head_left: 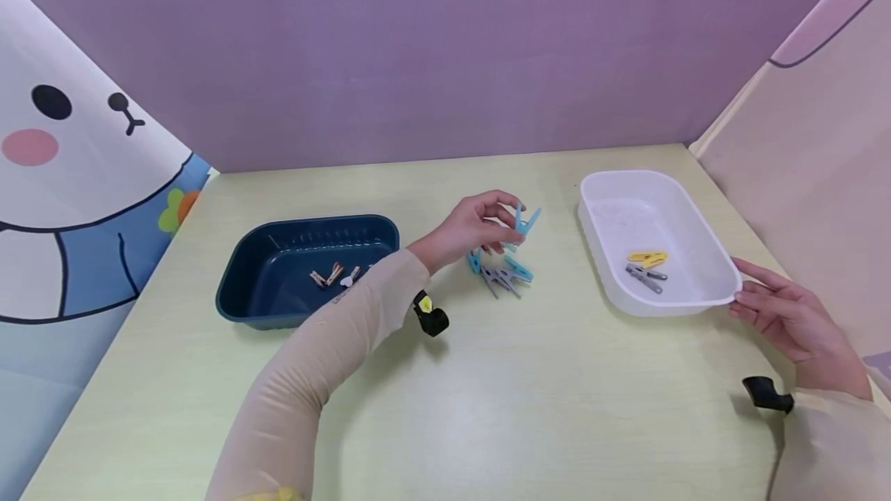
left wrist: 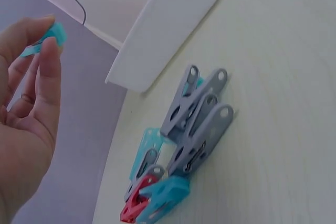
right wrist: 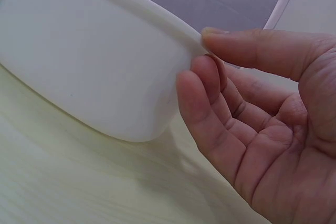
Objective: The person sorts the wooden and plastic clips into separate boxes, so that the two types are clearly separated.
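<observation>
My left hand (head_left: 476, 226) pinches a light blue clothespin (head_left: 527, 221) between thumb and fingertips, held up above a small pile on the table. That pile has grey clothespins (left wrist: 195, 129), a red clothespin (left wrist: 135, 201) and blue clothespins (left wrist: 165, 198) lying against one another. At the right, my right hand (head_left: 800, 319) grips the near right corner of a white plastic basin (right wrist: 100, 51), thumb at the rim and fingers bent below it. Inside the basin lie yellow clothespins (head_left: 647, 258) and grey clothespins (head_left: 644, 278).
A dark blue basin (head_left: 240, 314) stands at the left, with several small clothespins (head_left: 334, 274) in it, partly hidden by my left sleeve (head_left: 348, 339). A purple wall panel (head_left: 445, 60) closes off the back of the pale table (head_left: 487, 408).
</observation>
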{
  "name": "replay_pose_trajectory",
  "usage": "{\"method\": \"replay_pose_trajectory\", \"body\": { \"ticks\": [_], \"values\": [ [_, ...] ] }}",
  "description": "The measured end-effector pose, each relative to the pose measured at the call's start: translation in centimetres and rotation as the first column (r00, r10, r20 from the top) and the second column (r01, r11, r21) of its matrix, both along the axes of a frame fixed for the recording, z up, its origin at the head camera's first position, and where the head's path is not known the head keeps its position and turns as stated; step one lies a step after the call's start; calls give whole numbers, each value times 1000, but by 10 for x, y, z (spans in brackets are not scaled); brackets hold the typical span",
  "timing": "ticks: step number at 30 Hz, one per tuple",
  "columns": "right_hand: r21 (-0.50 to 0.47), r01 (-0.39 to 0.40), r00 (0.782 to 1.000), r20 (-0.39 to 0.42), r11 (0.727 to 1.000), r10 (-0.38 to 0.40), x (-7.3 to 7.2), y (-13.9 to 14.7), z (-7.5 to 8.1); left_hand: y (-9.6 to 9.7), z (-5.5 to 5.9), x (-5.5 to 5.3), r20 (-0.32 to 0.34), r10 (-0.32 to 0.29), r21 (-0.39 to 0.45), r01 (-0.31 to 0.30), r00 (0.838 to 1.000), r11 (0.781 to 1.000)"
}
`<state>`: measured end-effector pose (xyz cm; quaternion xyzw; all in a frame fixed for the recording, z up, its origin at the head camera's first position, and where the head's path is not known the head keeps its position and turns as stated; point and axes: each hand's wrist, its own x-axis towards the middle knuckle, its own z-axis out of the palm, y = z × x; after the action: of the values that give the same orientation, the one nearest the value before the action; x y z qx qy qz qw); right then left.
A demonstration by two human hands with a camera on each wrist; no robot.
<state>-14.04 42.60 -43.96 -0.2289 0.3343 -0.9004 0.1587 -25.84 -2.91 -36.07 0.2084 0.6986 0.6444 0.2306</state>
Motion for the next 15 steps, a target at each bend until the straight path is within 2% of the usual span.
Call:
{"method": "replay_pose_trajectory", "body": {
  "ticks": [7, 11, 15],
  "values": [
    [-14, -8, 1000, 1, 1000, 8, -1, 1, -1, 15, 3, 2, 51, 82, 50, -85, 995, 995],
    [-13, -11, 1000, -3, 1000, 11, -1, 1, -1, 23, 6, 4, 105, 117, 110, -129, 987, 986],
    [-11, -14, 1000, -8, 1000, 13, -1, 1, -1, 30, 11, 6, 153, 127, 193, -156, 980, 969]
  ]
}}
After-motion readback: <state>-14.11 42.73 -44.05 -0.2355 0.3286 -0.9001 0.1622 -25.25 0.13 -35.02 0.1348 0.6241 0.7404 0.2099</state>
